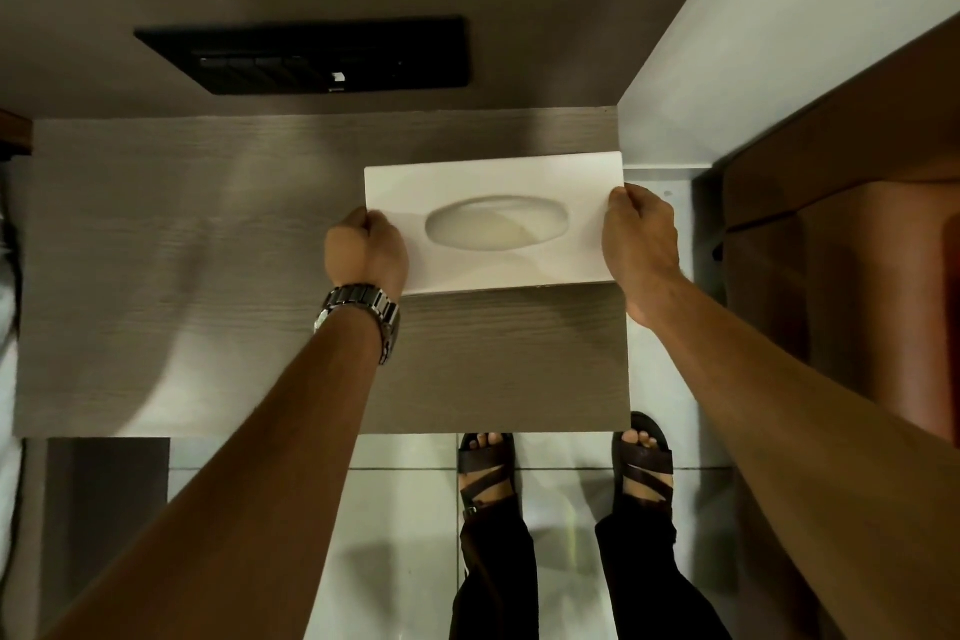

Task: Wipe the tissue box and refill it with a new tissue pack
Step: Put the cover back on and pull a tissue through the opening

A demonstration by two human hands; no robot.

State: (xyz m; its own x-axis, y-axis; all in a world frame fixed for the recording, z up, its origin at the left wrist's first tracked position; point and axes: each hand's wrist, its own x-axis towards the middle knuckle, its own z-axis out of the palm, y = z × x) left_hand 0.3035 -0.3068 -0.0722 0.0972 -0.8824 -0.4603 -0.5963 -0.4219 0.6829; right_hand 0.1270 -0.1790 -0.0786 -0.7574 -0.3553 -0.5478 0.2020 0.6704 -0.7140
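Note:
A white tissue box with an oval opening in its top sits at the right end of a grey wood-grain table. My left hand grips the box's left end, a metal watch on that wrist. At the box's right end my right hand holds on, with the thumb over the top edge. Through the oval opening I see pale tissue or the box's inside; which one I cannot tell. No cloth and no new tissue pack are in view.
A black switch panel is set in the dark wall behind the table. A white wall rises right beside the box. Brown wooden furniture stands at the far right. My sandalled feet rest on pale floor tiles below the table's front edge.

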